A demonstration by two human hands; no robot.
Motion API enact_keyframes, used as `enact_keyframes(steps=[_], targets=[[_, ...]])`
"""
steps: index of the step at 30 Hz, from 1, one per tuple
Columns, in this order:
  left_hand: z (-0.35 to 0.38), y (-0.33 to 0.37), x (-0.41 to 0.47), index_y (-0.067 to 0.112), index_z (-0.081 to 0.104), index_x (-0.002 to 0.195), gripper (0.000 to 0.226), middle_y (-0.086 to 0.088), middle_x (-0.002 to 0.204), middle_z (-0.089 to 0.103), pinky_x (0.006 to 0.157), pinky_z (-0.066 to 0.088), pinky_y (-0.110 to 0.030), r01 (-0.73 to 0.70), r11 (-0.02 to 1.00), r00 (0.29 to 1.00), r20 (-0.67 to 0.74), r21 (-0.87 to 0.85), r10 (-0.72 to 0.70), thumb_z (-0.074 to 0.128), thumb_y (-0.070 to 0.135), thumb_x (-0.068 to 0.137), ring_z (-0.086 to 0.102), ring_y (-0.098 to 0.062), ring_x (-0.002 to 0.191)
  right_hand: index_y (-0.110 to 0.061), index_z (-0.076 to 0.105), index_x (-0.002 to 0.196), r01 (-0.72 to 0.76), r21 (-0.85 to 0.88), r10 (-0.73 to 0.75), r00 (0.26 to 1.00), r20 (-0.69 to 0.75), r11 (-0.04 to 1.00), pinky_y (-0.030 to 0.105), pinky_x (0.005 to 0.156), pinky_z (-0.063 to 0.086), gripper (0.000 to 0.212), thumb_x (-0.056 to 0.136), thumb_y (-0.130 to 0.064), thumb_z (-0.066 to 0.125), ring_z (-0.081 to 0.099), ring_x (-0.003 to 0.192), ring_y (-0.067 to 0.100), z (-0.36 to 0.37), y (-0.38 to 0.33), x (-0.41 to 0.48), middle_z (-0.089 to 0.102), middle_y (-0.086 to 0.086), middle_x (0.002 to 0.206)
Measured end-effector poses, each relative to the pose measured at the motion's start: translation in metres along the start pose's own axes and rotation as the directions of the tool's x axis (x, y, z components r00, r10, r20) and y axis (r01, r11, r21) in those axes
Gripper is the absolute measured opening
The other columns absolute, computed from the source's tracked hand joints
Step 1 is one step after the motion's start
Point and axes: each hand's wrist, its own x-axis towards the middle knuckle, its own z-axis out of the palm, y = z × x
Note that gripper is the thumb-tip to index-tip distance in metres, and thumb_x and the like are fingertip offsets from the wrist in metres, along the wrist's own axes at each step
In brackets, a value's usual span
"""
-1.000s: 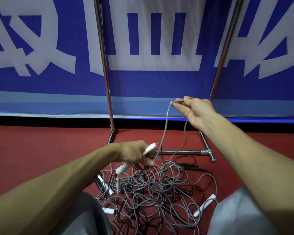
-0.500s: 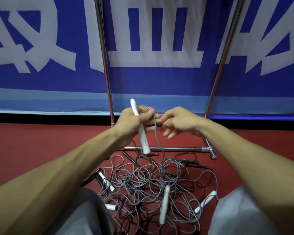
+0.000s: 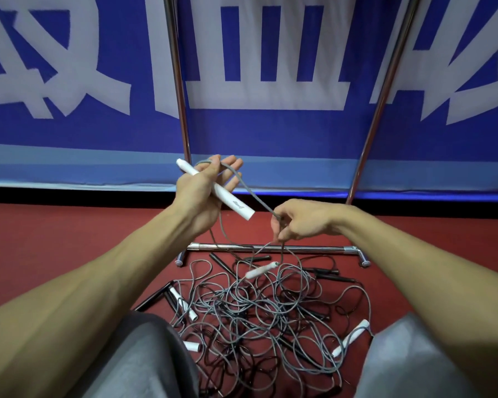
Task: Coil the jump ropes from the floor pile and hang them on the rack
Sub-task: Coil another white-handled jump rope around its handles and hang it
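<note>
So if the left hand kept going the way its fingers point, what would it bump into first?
Probably the blue and white banner behind the shiny metal rack. The left hand points its fingers up and away between the rack's poles, with nothing showing in between, though depth is unclear.

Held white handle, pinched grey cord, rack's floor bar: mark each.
white handle [image 3: 231, 200], head view, mid-barrel.
grey cord [image 3: 258, 198], head view, raised span.
rack floor bar [image 3: 314, 249], head view, bare middle.
</note>
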Motion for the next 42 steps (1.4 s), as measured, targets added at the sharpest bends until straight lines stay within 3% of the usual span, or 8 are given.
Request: enact_keyframes(steps=[6, 13, 23, 26, 28, 31, 35, 42], targets=[[-0.003, -0.008, -0.002, 0.008, 0.049, 0.120, 0.019, -0.011, 0.116, 0.065, 0.085, 0.055, -0.040, 0.053, 0.958, 0.998, 0.002, 0.283, -0.056, 0.044, 0.016, 0.103, 0.067, -0.020, 0.099, -0.011, 0.049, 0.086, 0.063, 0.313, 0.045, 0.945, -0.325, 0.948, 0.039, 0.059, 0.058, 0.025, 0.098, 0.007, 0.035, 0.065, 0.064, 0.025, -0.010, -0.005, -0.001, 0.060, 0.011, 0.078], [-0.012, -0.043, -0.026, 0.007, 0.052, 0.135, 0.044, 0.002, 0.130, 0.057, 0.093, 0.044, -0.015, -0.023, 0.443, 0.815, 0.273, 0.896, -0.510, 0.050, -0.008, 0.094, 0.053, -0.009, 0.118, -0.005, 0.050, 0.106, 0.216, 0.682, 0.074, 0.927, -0.369, 0.699, 0.030, 0.049, 0.058, 0.018, 0.099, 0.007, 0.038, 0.067, 0.050, 0.015, -0.025, -0.016, -0.012, 0.058, 0.010, 0.083], [0.006, -0.046, -0.033, 0.012, 0.061, 0.091, 0.018, -0.004, 0.093, 0.071, 0.078, 0.052, -0.017, -0.066, 0.587, 0.781, 0.408, 0.807, -0.473, 0.047, 0.016, 0.101, 0.068, -0.013, 0.093, 0.000, 0.048, 0.094, 0.424, 0.884, 0.273, 0.842, -0.465, 0.199, 0.032, 0.048, 0.058, 0.009, 0.100, 0.003, 0.041, 0.064, 0.073, 0.027, -0.038, -0.011, -0.011, 0.057, 0.016, 0.086], [0.000, -0.044, -0.028, 0.013, 0.053, 0.081, 0.023, -0.005, 0.070, 0.061, 0.056, 0.051, -0.024, -0.077, 0.491, 0.847, 0.316, 0.868, -0.426, 0.047, 0.021, 0.102, 0.061, -0.017, 0.060, 0.005, 0.051, 0.108, 0.247, 0.846, 0.359, 0.823, -0.441, 0.473, 0.033, 0.049, 0.059, 0.019, 0.101, -0.013, 0.047, 0.065, 0.067, 0.030, -0.036, -0.004, -0.008, 0.062, 0.020, 0.087], [-0.008, -0.038, -0.020, 0.015, 0.050, 0.082, 0.024, -0.002, 0.066, 0.053, 0.054, 0.041, -0.029, -0.260, 0.132, 0.897, 0.290, 0.957, -0.335, 0.047, 0.029, 0.102, 0.050, -0.018, 0.054, 0.001, 0.060, 0.096, -0.095, 0.469, 0.360, 0.776, -0.517, 0.878, 0.034, 0.054, 0.059, 0.039, 0.097, -0.037, 0.051, 0.067, 0.063, 0.029, -0.032, 0.001, -0.009, 0.069, 0.015, 0.086], [-0.015, -0.027, -0.015, 0.017, 0.044, 0.092, 0.026, -0.004, 0.083, 0.057, 0.064, 0.040, -0.037, -0.422, -0.425, 0.907, 0.364, 0.801, -0.214, 0.040, 0.041, 0.102, 0.054, -0.028, 0.073, -0.011, 0.054, 0.075, -0.421, -0.171, 0.245, 0.762, -0.600, 0.891, 0.032, 0.071, 0.046, 0.045, 0.091, -0.053, 0.053, 0.064, 0.094, 0.033, -0.021, 0.000, -0.012, 0.062, 0.009, 0.093], [-0.013, -0.020, -0.015, 0.018, 0.042, 0.094, 0.027, -0.005, 0.103, 0.063, 0.065, 0.033, -0.036, -0.509, -0.609, 0.827, 0.542, 0.608, -0.150, 0.037, 0.043, 0.102, 0.059, -0.031, 0.093, -0.009, 0.044, 0.133, -0.235, -0.213, 0.042, 0.760, -0.649, 0.948, 0.039, 0.096, 0.038, 0.055, 0.094, -0.047, 0.053, 0.037, 0.129, 0.032, -0.013, -0.009, -0.004, 0.035, 0.012, 0.139], [-0.012, -0.024, -0.016, 0.018, 0.034, 0.087, 0.032, -0.004, 0.089, 0.062, 0.056, 0.033, -0.036, -0.522, -0.663, 0.810, 0.555, 0.537, -0.188, 0.035, 0.046, 0.102, 0.061, -0.032, 0.079, -0.011, 0.075, 0.098, 0.014, 0.049, -0.005, 0.984, -0.175, 0.999, 0.030, 0.097, 0.044, 0.070, 0.102, -0.053, 0.018, 0.062, 0.101, 0.021, -0.005, -0.026, -0.007, 0.070, 0.008, 0.106]])
